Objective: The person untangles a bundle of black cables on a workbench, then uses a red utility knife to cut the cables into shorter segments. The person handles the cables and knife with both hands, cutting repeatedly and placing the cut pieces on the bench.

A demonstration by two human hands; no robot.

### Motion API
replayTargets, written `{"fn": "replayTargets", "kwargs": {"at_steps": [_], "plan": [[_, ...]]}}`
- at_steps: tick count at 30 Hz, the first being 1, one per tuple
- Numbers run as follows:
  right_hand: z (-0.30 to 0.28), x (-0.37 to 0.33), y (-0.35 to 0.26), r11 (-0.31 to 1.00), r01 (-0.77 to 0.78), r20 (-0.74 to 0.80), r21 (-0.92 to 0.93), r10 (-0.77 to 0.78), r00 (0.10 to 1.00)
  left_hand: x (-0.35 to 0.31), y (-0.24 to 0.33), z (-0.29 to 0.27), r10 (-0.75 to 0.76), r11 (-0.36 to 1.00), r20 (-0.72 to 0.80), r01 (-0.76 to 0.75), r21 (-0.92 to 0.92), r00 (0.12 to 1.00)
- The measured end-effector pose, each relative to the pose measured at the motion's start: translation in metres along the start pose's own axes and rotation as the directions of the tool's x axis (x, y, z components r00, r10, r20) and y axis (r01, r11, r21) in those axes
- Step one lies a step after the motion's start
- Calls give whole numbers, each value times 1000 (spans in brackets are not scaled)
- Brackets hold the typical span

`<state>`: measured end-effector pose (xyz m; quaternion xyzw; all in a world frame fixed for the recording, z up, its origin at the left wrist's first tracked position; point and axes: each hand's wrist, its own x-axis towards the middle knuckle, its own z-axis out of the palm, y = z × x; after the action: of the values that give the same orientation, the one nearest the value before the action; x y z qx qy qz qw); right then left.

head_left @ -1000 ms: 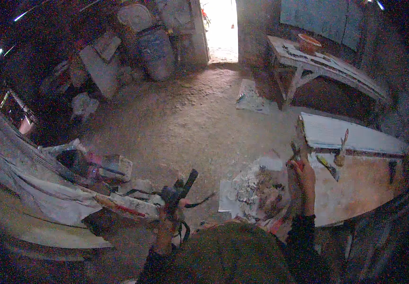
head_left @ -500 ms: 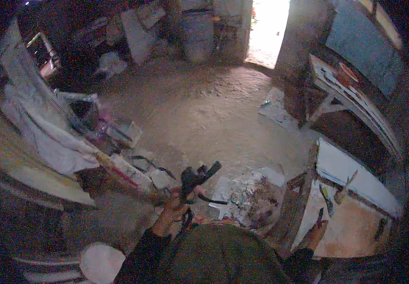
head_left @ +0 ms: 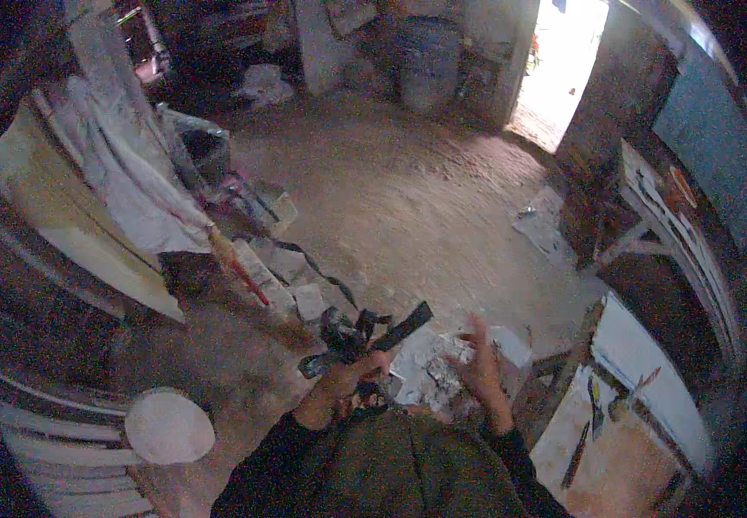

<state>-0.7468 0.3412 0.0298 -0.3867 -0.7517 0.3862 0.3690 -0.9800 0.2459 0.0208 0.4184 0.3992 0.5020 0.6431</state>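
Note:
My left hand (head_left: 352, 380) is closed around a black object with straps (head_left: 356, 335), its kind not clear in the dim light; a flat black end sticks out to the right. My right hand (head_left: 480, 371) is raised in front of my body, fingers apart and nothing in them. Beneath it, whitish scraps (head_left: 430, 371) lie in a heap on the floor. To my right, a low worktable (head_left: 624, 457) carries a slim dark tool (head_left: 577, 453), a yellow-and-black cutter-like tool (head_left: 596, 401) and a brush-like tool (head_left: 637, 393).
A round white stool seat (head_left: 170, 425) is at my lower left, beside pale slats (head_left: 63, 457). Cloth-covered boards (head_left: 132, 190) line the left side. A second table (head_left: 680, 229) stands at the right. Beyond lie a blue barrel (head_left: 430, 65) and a bright doorway (head_left: 557, 73).
My right hand has left the worktable and come up towards the middle; the slim dark tool now lies on the table. The black object stays in my left hand. My view has turned.

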Motion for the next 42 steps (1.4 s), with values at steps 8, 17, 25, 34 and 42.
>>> {"fn": "replayTargets", "kwargs": {"at_steps": [8,17,25,34,42], "plan": [[112,118,-60,885,441,603,149,-435,669,-46,87,-3,346,933,-406,-265,244,846],[144,172,-125,735,-34,486,677,-412,770,-21,71,-173,184,973,-475,-92,210,860],[227,204,-177,118,-303,325,946,-393,860,17,80,-211,153,976,-397,-76,204,905],[255,232,-166,230,-246,233,942,80,969,-17,81,-248,118,990,-495,-62,128,861],[288,241,-149,28,-896,888,442,-157,433,-22,70,-241,105,994,-536,-71,84,838]]}}
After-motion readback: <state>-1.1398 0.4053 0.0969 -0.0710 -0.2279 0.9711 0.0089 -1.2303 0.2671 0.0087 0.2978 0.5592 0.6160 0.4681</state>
